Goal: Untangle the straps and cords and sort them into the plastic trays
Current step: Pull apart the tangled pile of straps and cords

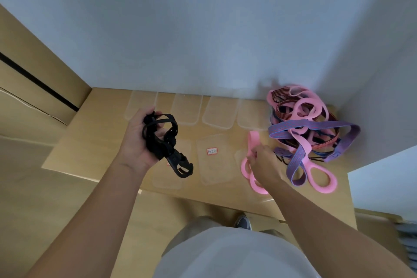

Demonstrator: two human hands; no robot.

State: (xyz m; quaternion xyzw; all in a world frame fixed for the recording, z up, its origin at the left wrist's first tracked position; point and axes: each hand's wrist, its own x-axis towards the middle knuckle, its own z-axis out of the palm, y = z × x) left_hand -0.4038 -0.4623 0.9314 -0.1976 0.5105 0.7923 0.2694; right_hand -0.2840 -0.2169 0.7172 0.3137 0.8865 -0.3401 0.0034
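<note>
My left hand [141,140] grips a bundled black strap [165,140] whose plastic hook hangs below the palm, above the left front tray [158,184]. My right hand [265,166] pinches a pink looped strap [248,165] lying over the right front tray [239,156]. A tangled pile of pink, purple and striped straps [302,126] lies at the table's right rear, and one pink loop [320,178] trails toward the front edge. Clear plastic trays stand in two rows; the middle front tray [203,165] bears a small red-edged label [212,151].
The wooden table [94,142] stands against a pale wall [203,29]. Several clear trays line the back row [217,111]. Cardboard boxes [33,88] are stacked to the left. My shoe [243,222] shows below the table's front edge.
</note>
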